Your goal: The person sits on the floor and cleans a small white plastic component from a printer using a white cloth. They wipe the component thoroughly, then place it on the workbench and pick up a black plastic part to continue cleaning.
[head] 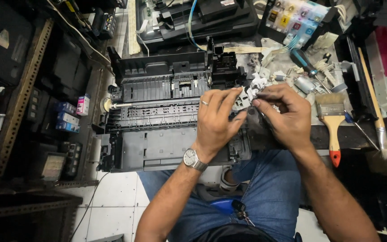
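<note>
— Well, what am I holding?
— My left hand (218, 118) and right hand (285, 114) both pinch a small white plastic part (247, 96) above the opened black plastic printer chassis (157, 116).
— Packages?
— Small blue and pink cartons (70, 114) far left, on the shelf.

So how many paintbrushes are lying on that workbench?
2. A wide brush with a wooden handle and red tip lies just right of the right hand. A longer brush lies along the bench's right edge. Clutter could hide more.
</note>
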